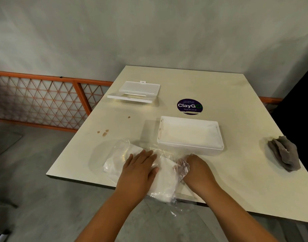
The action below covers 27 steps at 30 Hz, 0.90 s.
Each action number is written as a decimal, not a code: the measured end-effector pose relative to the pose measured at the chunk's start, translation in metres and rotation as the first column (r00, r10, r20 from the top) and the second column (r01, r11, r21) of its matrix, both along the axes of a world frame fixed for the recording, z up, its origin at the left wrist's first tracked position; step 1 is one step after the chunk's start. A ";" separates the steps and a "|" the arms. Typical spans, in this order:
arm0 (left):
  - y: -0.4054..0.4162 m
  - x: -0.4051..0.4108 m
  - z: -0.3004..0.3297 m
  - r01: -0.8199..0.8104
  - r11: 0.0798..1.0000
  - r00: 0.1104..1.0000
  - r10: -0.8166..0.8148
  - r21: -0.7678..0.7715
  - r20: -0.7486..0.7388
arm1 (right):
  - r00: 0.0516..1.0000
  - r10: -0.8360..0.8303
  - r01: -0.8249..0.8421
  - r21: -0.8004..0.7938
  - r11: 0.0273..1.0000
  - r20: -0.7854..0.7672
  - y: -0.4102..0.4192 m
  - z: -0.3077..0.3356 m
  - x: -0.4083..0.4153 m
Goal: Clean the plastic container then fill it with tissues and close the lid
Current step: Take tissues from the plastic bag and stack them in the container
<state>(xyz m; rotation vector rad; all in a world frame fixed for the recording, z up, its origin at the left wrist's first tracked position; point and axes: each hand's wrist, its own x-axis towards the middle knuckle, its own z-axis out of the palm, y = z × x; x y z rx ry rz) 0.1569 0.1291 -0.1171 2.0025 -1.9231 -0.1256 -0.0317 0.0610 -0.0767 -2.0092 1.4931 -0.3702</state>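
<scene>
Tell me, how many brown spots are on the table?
4 that I can see: three close together near the table's left edge, and one alone farther back. The hands or tissue pack may hide more.

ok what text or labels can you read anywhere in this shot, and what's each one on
"ClayGO": large white letters, the last one green, on the round purple sticker stuck to the table.
Small line above it on the sticker: too blurred to read surely.
Small line below it: looks like "Clean as you go", blurred.
Nothing else in view bears readable text.
</scene>
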 end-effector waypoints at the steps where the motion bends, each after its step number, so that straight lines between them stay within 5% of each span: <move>1: 0.000 0.000 0.000 -0.001 1.000 1.000 0.001 -0.001 0.002 | 1.000 -0.005 0.005 0.018 1.000 0.008 0.000 0.000 0.000; 6: 0.001 -0.002 0.002 -0.033 0.999 0.999 0.033 -0.020 0.006 | 0.947 -0.185 0.189 0.010 0.982 0.264 0.002 -0.002 -0.004; 9: 0.002 -0.005 0.001 -0.057 0.998 0.998 0.058 -0.040 0.033 | 0.834 -0.369 0.298 0.228 0.927 0.410 0.000 0.000 -0.007; 12: 0.003 -0.008 0.001 -0.079 0.996 0.995 0.081 -0.048 0.056 | 0.853 -0.365 0.205 0.404 0.891 0.372 0.001 0.001 -0.011; 18: 0.004 -0.008 0.002 -0.085 0.995 0.994 0.088 -0.043 0.069 | 0.735 -0.444 0.296 0.346 0.890 0.513 0.001 0.000 -0.023; 27: 0.003 -0.009 -0.001 -0.075 0.995 0.997 0.077 -0.063 0.032 | 0.613 -0.540 0.227 0.526 0.820 0.577 0.014 0.006 -0.033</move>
